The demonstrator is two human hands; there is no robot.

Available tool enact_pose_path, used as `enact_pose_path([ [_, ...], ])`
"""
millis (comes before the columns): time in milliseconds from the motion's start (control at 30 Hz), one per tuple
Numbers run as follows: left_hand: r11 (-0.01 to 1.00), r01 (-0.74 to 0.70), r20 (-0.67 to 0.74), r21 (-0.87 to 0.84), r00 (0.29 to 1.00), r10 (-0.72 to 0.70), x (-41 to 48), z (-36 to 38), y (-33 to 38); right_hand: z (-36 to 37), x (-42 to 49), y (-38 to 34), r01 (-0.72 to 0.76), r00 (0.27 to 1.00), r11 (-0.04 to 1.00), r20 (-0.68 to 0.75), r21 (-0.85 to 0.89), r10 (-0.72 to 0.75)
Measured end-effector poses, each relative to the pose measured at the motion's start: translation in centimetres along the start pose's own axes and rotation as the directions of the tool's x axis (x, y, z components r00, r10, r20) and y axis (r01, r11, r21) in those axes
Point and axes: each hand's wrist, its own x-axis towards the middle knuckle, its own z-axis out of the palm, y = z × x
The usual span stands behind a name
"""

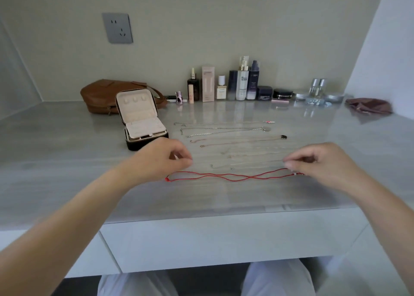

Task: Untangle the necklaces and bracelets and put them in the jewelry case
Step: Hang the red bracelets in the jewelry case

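Note:
A red cord necklace (226, 176) lies stretched left to right across the table near the front, its two strands crossing. My right hand (318, 164) is at its right end, fingertips pinched together on the cord by a small bead. My left hand (163, 159) hovers above the left end with its fingers curled, thumb against forefinger, and nothing shows between them. Behind the cord, several thin chains (224, 128) lie straight in separate rows. The jewelry case (143, 118) stands open at the left, lid up, with a pale lining.
A brown leather bag (100, 94) sits behind the case. Bottles and jars of cosmetics (242, 83) line the back wall. A dark red cloth pouch (369, 108) lies at the far right. The table's front edge (224, 212) runs below my forearms.

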Motion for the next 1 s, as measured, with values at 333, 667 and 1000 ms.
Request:
enact_pose_path([
  [333, 0.997, -0.064, 0.057, -0.051, 0.996, 0.067, 3.2, 3.1, 4.2, 5.0, 2.0, -3.9, 0.233, 0.935, 0.909, 0.338, -0.346, -0.111],
  [667, 0.667, 0.189, 0.232, -0.721, 0.972, -0.025, 4.4, 3.8, 5.4, 3.3, 3.8, -7.0, 0.070, 0.967, 0.937, 0.207, 0.342, -0.147],
  [1000, 0.544, 0.174, 0.206, -0.821, 0.978, -0.002, 4.0, 1.9, 4.2, 4.4, 6.5, -11.3, -0.155, 0.948, 0.750, 0.311, 0.643, -0.071],
])
